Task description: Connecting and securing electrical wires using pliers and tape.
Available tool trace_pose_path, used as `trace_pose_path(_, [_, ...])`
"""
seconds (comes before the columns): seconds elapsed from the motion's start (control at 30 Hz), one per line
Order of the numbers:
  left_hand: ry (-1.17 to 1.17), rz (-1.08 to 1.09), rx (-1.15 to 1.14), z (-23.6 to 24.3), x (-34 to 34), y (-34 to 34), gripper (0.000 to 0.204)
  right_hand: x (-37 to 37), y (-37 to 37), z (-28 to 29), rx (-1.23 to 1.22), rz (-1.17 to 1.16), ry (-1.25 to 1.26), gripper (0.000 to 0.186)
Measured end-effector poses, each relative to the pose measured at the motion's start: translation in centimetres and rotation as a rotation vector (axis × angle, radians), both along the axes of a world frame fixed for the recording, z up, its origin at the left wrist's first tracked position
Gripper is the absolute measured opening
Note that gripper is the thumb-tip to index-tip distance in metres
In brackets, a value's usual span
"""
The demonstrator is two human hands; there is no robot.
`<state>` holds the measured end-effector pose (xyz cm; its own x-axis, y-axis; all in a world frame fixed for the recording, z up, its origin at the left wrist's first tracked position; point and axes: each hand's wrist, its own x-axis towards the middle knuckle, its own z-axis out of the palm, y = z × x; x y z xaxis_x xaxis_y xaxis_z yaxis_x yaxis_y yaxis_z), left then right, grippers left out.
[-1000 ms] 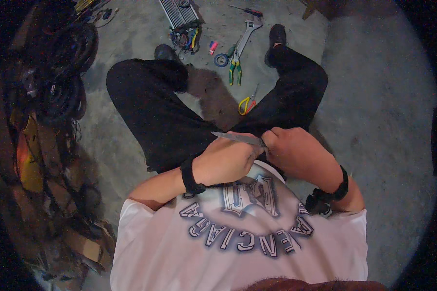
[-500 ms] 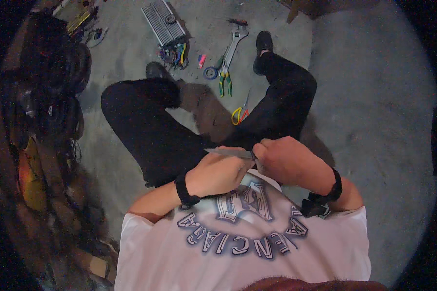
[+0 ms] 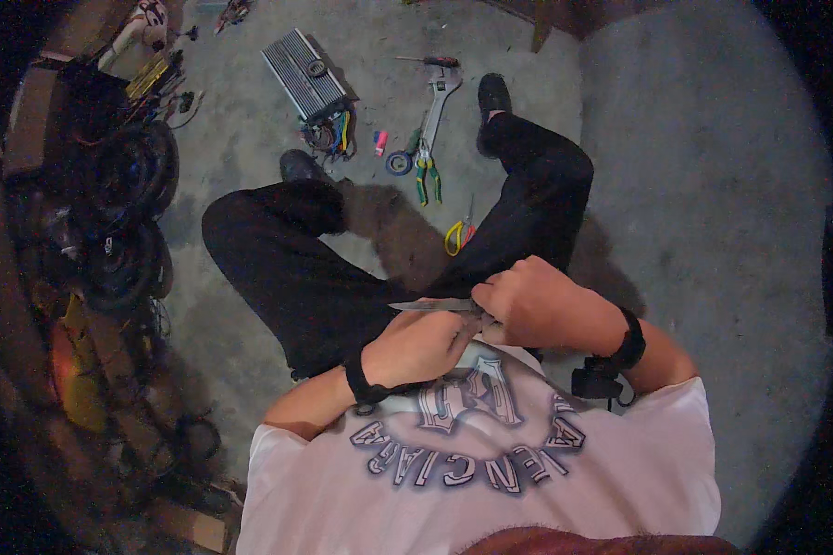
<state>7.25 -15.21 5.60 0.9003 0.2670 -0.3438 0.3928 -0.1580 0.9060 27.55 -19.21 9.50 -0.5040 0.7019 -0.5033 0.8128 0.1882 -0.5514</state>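
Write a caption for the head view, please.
Right hand holding a knife beside the left hand, with pliers, scissors and a wrench on the floor.

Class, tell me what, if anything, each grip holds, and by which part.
The right grip holds a knife at the end opposite its tip; whether the left grip holds anything cannot be told.

Slim grey blade [image 3: 429, 305], crosswise, tip pointing left
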Motion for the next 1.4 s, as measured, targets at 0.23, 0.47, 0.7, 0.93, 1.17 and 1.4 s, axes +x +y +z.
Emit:
trace_pose_path(0.23, [-0.027, -0.019, -0.027, -0.6, -3.1, -0.2, 0.021, -3.5, 0.3, 0.4, -0.124, -0.005, -0.087, 0.031])
trace_pose_path(0.47, [-0.044, -0.108, 0.053, -1.8, -3.8, -0.8, 0.02, -3.9, -1.1, -0.9, 0.002, -0.025, -0.018, 0.029])
trace_pose_path(0.7, [-0.064, -0.082, 0.116, -0.9, -4.3, -1.1, 0.018, -5.0, -2.7, -1.7, 0.11, -0.162, 0.039, 0.026])
trace_pose_path(0.93, [0.079, -0.131, 0.2, -0.4, -4.9, -3.0, 0.02, -7.3, -6.5, -1.2, 0.076, -0.35, -0.098, 0.032])
trace_pose_path(1.17, [-0.11, -0.099, 0.344, -0.5, -4.4, -4.5, 0.025, -7.2, -9.5, -2.4, 0.228, -0.556, -0.051, 0.03])
trace_pose_path(1.4, [-0.064, -0.129, 0.288, 0.2, -4.5, -3.9, 0.034, -7.7, -10.2, -3.1, 0.149, -0.701, 0.065, 0.035])
